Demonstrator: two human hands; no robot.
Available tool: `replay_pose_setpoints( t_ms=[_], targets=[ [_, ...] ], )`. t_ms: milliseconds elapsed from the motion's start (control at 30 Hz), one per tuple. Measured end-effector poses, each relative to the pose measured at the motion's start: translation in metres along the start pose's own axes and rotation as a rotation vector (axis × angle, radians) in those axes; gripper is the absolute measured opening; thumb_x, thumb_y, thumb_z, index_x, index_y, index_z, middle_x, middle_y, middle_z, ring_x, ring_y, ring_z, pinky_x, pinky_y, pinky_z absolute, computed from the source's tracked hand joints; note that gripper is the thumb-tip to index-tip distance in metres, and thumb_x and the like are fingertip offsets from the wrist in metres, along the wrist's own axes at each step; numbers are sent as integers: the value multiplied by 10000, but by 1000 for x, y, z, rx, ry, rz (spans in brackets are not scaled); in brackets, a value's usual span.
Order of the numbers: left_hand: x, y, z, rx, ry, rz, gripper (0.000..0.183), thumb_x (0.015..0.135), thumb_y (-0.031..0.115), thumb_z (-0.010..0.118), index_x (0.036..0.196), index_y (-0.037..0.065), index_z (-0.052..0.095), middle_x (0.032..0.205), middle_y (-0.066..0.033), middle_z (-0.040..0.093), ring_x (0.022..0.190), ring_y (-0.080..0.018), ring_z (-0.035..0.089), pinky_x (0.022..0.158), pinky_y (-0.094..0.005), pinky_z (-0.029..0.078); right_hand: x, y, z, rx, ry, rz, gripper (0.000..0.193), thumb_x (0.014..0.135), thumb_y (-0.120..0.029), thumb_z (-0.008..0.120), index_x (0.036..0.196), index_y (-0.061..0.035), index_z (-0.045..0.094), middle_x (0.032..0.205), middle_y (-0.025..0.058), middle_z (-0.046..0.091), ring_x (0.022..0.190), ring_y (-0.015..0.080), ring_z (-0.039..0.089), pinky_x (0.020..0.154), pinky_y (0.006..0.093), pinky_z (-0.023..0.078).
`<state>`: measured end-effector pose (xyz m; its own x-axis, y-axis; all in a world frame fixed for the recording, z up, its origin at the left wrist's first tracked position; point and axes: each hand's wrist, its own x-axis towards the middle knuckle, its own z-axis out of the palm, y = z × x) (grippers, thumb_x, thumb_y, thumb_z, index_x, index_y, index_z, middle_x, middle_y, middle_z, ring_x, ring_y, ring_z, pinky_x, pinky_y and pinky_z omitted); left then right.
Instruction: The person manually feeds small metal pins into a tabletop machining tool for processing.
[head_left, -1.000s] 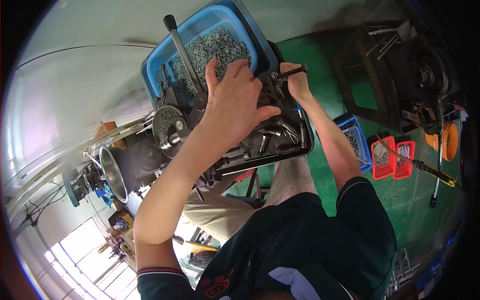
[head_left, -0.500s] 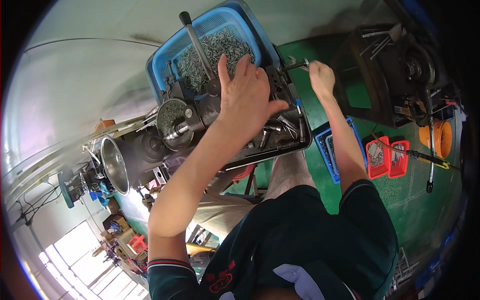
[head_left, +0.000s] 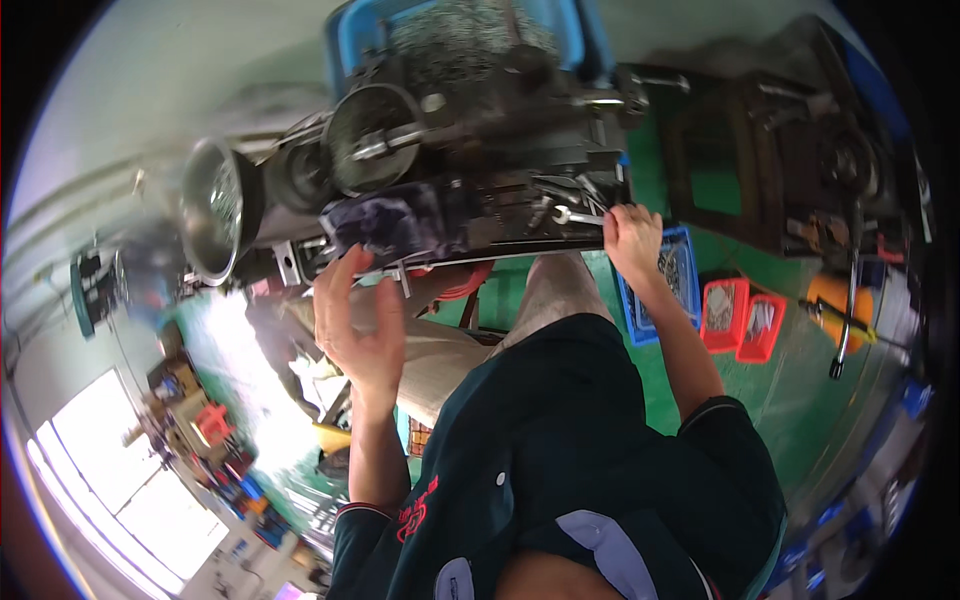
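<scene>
My right hand [head_left: 632, 242] is closed round an open-end wrench [head_left: 580, 217], whose jaw points left over the near right corner of the machine's tray. Loose metal tools [head_left: 565, 188] lie just behind the wrench. My left hand [head_left: 360, 325] is held with thumb and fingers apart and nothing in it, on the near side of the tray. A dark patterned cloth [head_left: 385, 225] lies just beyond its fingertips. Behind the cloth is the machine's spindle [head_left: 385, 145], in front of a round pan. The machine is blurred by motion.
A blue basket of small metal parts [head_left: 460, 40] stands behind the machine. A metal bowl [head_left: 215, 210] sits at the left. On the green floor to the right are a blue crate [head_left: 683, 285] and two red bins [head_left: 722, 315]. Another dark machine [head_left: 800, 150] stands far right.
My left hand has come back from above the machine to the tray's near side. My right hand has brought the wrench from the machine's right end to the near corner. The view has shifted.
</scene>
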<state>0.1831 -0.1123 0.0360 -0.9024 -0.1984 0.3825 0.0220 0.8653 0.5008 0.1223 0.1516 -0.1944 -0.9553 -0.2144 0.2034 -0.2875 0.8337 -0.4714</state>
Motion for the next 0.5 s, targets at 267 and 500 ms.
replay_pose_setpoints(
  t_ms=[267, 500],
  targets=[
    [-91, -104, -71, 98, 491, -446, 228, 809, 2, 536, 1033, -37, 549, 875, -90, 571, 821, -167, 539, 775, -275, 417, -16, 11, 20, -302, -64, -57, 70, 733, -191, 595, 761, -131, 572, 852, 29, 511, 859, 233, 481, 705, 396, 357],
    [-128, -165, -96, 241, 612, -567, 284, 855, 78, 520, 1122, -16, 503, 939, -86, 568, 853, -134, 532, 788, -253, 431, 12, -6, -44, 30, 263, -185, 88, 740, -53, 613, 821, -81, 592, 765, 49, 563, 736, 241, 522, 682, 348, 385]
  ],
)
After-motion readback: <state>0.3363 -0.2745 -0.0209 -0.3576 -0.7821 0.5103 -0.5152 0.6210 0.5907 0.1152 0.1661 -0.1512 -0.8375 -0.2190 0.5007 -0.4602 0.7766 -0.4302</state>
